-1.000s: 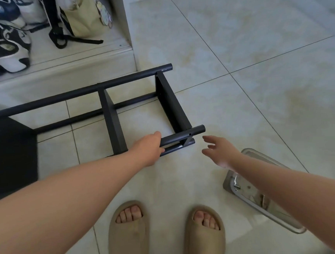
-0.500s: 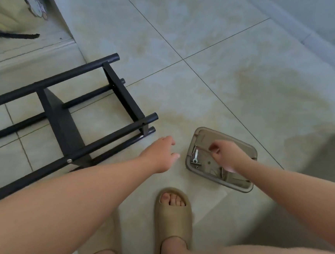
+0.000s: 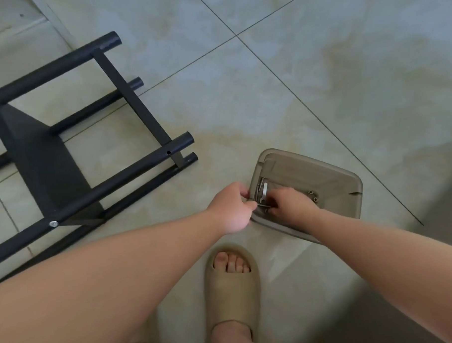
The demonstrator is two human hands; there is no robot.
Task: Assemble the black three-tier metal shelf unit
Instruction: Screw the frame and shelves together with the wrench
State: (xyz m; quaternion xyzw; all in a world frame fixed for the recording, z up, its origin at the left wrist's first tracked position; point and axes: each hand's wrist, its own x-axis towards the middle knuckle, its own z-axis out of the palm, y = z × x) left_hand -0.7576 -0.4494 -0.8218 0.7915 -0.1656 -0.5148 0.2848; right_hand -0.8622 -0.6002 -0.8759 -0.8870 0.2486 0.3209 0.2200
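Head view, looking down at a pale tiled floor point(image 3: 320, 94). Landmark: a translucent grey-brown plastic tray point(image 3: 331, 177) lying on the tiles a little right of centre. Left hand point(image 3: 230, 210) sits at the tray's left edge, fingers curled at the rim; whether they pinch the rim itself or one of the small metal parts there cannot be told. Right hand point(image 3: 289, 202) reaches down inside the tray, fingers bent over a cluster of hardware at the tray's left end; it appears closed on something small, but the item gripped is too hidden to name. Visible in that cluster are a flat silver wrench point(image 3: 265, 190) and several thin dark bolts point(image 3: 259, 186) (some partly covered by the fingers). Further right on the tray's bottom, past the right hand, lie a few small round nuts point(image 3: 313, 195).

Left of the tray, and apart from it, the partly assembled black metal shelf frame point(image 3: 94, 140) lies on its side on the floor: round tubes run diagonally, joined by flat cross-panels, with a silver bolt head point(image 3: 53, 224) seated in the nearest upper tube and an unfilled hole point(image 3: 168, 152) near that tube's free end. Below the tray, a foot in a beige slide sandal point(image 3: 231, 287) stands on the tiles.
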